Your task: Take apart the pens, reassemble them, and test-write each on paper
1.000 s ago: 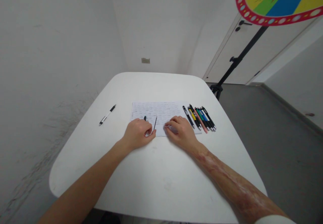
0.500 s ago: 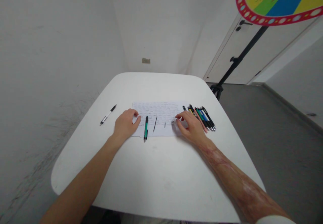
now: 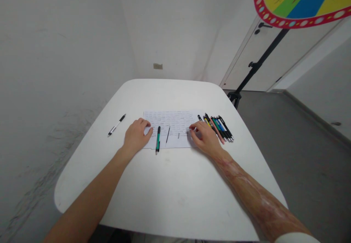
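Note:
A sheet of paper covered in writing [image 3: 175, 120] lies on the white table. My left hand [image 3: 137, 135] rests at its left edge, fingers loosely bent and thumb apart, with nothing in it. Just right of it lies a green and black pen [image 3: 158, 140], partly on the paper. Beside that pen is a thin dark ink refill [image 3: 168, 135], then a tiny spring-like piece [image 3: 178, 135]. My right hand [image 3: 205, 135] rests over the paper's right side, thumb and forefinger apart. A small dark piece, too small to name, lies by its fingertips.
Several pens [image 3: 221, 128] lie side by side to the right, partly behind my right hand. A white and black pen [image 3: 116, 125] lies alone at the left. Beyond the table [image 3: 170, 192], a colourful wheel [image 3: 301, 2] stands on a black pole near a door.
The whole view has shifted very slightly left. Both hands stay in nearly the same places, and the pens and small parts have not moved on the table.

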`<control>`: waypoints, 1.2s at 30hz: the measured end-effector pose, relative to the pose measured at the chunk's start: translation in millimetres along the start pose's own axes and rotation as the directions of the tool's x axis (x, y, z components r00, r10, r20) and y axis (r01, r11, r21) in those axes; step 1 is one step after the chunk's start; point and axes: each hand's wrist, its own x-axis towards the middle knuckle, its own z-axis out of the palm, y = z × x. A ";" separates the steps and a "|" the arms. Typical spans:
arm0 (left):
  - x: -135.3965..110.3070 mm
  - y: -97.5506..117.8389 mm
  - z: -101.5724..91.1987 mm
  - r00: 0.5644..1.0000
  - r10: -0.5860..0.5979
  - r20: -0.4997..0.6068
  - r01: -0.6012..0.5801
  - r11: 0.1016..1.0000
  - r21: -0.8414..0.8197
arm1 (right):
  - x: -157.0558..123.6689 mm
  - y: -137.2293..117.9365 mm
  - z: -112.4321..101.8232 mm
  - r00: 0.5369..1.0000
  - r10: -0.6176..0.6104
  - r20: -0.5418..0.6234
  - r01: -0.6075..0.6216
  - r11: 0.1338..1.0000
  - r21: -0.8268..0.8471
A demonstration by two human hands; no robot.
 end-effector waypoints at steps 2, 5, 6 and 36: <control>0.0 0.5 -0.6 1.000 -0.003 0.000 0.003 1.000 -0.003 | 0.0 -0.8 -0.3 1.000 0.005 0.004 -0.005 1.000 0.004; -0.1 1.3 -1.4 1.000 -0.008 0.007 0.008 1.000 0.000 | 0.0 -1.4 -0.2 1.000 0.015 0.007 -0.015 1.000 0.006; 0.0 1.6 -1.5 1.000 -0.012 0.011 0.012 1.000 0.004 | 0.0 -1.3 0.0 1.000 0.016 0.008 -0.016 1.000 0.005; 4.9 45.9 -18.2 0.984 0.176 -0.036 -0.174 0.984 0.042 | 6.8 -26.4 6.1 0.970 -0.121 0.211 0.149 0.981 -0.126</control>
